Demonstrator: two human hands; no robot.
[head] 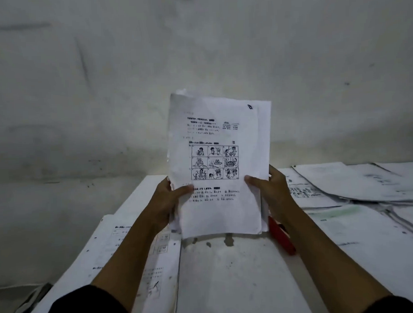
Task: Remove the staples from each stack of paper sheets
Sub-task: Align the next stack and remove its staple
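At the centre of my head view, a stack of paper sheets [218,165] stands nearly upright, long axis running 12 to 6 o'clock, top edge toward the wall [104,78] and printed face toward me. I see it held above the desk [228,272], its bottom edge just over the bare patch of the top. The front sheet is white and a little creased, with blocks of small dark print at the top, a three-by-three grid of cartoon panels in the middle, and more print below. A dark mark sits at its 1 o'clock corner. The sheets behind are fanned out unevenly, showing along the 3 o'clock edge and past the 11 o'clock corner.

My left hand [167,200] grips the stack at 8 o'clock, thumb laid over the front sheet, fingers hidden behind. My right hand [272,191] grips it at 4 o'clock the same way, thumb on the front.

Under the right forearm, at 4 o'clock from the stack, lies a red tool [282,235], hard and glossy; I cannot tell its full shape. Loose printed sheets [356,186] lie overlapped at 3 o'clock, and more printed pages [138,252] lie flat at 8 o'clock. The desk is white, matte and speckled with dark stains.
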